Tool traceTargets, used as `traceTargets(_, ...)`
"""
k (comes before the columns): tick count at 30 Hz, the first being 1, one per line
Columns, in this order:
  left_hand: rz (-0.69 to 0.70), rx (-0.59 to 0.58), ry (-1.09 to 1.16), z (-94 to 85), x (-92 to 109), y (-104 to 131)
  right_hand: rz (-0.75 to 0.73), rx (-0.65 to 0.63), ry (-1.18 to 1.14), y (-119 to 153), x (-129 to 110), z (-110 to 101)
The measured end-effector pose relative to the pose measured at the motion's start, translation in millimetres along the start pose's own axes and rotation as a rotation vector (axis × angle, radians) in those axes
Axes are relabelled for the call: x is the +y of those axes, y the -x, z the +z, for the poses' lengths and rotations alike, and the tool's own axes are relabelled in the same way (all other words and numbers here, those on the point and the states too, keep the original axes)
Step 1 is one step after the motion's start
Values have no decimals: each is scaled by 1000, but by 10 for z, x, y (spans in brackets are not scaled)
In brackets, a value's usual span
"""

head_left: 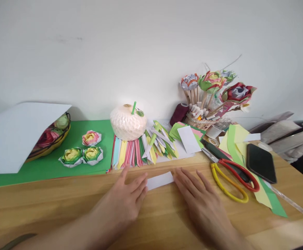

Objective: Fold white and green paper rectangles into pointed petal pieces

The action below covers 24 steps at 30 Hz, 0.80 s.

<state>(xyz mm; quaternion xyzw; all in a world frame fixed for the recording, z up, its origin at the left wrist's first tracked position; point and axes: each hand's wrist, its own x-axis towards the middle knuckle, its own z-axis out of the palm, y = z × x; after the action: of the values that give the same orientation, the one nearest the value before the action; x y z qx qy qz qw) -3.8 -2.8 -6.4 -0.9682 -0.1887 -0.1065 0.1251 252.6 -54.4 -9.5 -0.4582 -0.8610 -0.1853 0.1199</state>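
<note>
The left forearm (81, 224) reaches in low over the wooden table (154, 224), and the left hand (127, 196) is palm down, fingers spread wide, its tips at the left end of a white paper strip (160, 181). The right hand (200, 198) is opposite, fingers outstretched and a little apart, at the strip's right end (whether either hand pinches the paper, I cannot tell). The strip is a plain, narrow rectangle, slanting slightly between the hands, its right end farther from the camera. Just beyond lie colored folded paper strips (160, 139), beside a round, textured white container (128, 123) with a green straw (134, 108). Scissors (232, 172) with red and yellow handles lie right of the right hand, near a black smartphone (261, 163). Farther left, three paper flowers (93, 153) rest on green paper (103, 130).
</note>
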Motion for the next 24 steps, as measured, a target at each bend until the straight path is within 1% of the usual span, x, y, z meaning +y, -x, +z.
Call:
traceTargets(4, 2, 43, -34, 1, 45, -17, 81, 26, 67, -144, -215, -77)
traceTargets(5, 7, 47, -38, 2, 49, -19, 81, 28, 78, -182, -272, -96)
traceTargets(8, 8, 52, -38, 11, 53, -21, 9, 38, 58, -271, -419, -124)
traceTargets(12, -3, 52, -33, 7, 48, -19, -33, -20, -14, -308, -523, -85)
traceTargets(15, -4, 40, -28, -9, 44, -14, -43, -46, -10, -276, -500, -47)
traceTargets(20, -22, -10, -14, 9, 31, 11, -4, -78, 47, -158, -299, -55)
traceTargets(24, -32, 55, -36, 35, 19, 19, 8, -90, 43, -96, -136, -86)
